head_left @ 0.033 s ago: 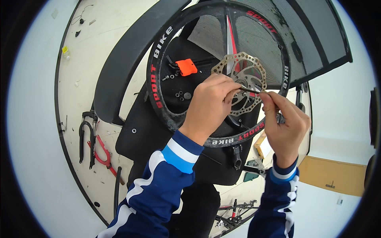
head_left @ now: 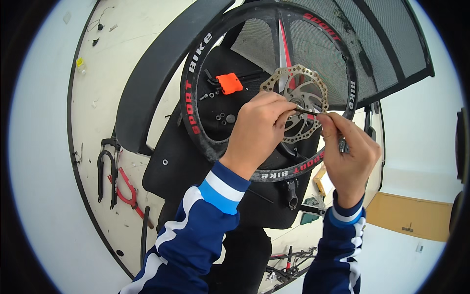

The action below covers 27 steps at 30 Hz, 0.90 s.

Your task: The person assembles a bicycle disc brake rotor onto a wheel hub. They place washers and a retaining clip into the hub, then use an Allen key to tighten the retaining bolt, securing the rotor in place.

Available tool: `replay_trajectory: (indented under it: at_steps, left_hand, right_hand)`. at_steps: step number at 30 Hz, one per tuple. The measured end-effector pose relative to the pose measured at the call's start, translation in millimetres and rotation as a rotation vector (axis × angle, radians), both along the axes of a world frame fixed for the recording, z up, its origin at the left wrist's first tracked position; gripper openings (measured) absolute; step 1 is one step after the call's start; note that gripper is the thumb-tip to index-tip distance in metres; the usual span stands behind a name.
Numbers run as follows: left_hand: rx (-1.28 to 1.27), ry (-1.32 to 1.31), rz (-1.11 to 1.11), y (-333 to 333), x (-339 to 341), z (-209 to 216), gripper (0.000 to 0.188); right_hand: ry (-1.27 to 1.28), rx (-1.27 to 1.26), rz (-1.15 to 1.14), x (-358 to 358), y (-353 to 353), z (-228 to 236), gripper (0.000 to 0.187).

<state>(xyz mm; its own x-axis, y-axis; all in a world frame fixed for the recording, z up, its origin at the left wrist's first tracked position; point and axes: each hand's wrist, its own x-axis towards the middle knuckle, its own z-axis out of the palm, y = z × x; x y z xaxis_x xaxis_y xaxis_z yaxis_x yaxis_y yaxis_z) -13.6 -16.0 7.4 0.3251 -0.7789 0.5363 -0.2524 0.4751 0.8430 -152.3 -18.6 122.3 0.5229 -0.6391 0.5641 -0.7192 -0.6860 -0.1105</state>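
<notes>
A bicycle wheel [head_left: 186, 105] with black rim and red and white lettering lies flat on a black office chair. A drilled silver brake disc [head_left: 320, 88] sits over its hub. Above the disc, a thin dark rod [head_left: 307, 112] spans my two hands. My left hand [head_left: 262, 122] pinches its left end, where a small shiny tip shows by the fingers. The other end is between the thumb and forefinger of my right hand [head_left: 350, 152], at the disc's right edge. The rod's exact kind is hidden by the fingers.
Within the rim, an orange hex key holder [head_left: 229, 84] lies beside small bolts, nuts and washers [head_left: 230, 118]. A curved black armrest [head_left: 147, 88] rises on the left. On the floor are a black fork [head_left: 105, 166], a red-handled tool [head_left: 129, 193] and a bike frame [head_left: 289, 262].
My right hand has shifted slightly left along the rod, toward my left hand. The left hand keeps its pinch with almost no movement.
</notes>
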Motion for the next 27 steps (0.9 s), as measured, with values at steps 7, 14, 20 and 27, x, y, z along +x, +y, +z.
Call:
replay_trajectory:
  at_steps: [7,14,20,27]
  left_hand:
    - [0.000,-0.019,-0.028,0.9,4.8,4.1,0.019]
    - [0.283,-0.219,-0.556,35.6,41.5,30.4,0.015]
    - [0.807,-0.529,-0.609,81.9,57.5,-11.2,0.012]
    - [0.805,-0.738,-0.439,107.5,27.7,-33.5,0.008]
  right_hand:
    - [-0.099,0.054,-0.042,11.4,15.8,-6.2,0.013]
    - [-0.962,0.322,-0.250,10.8,62.8,-34.5,0.011]
    - [-1.542,0.594,-0.246,-30.6,63.5,-79.4,0.021]
    - [-1.571,0.796,-0.208,-51.4,63.2,-97.3,0.018]
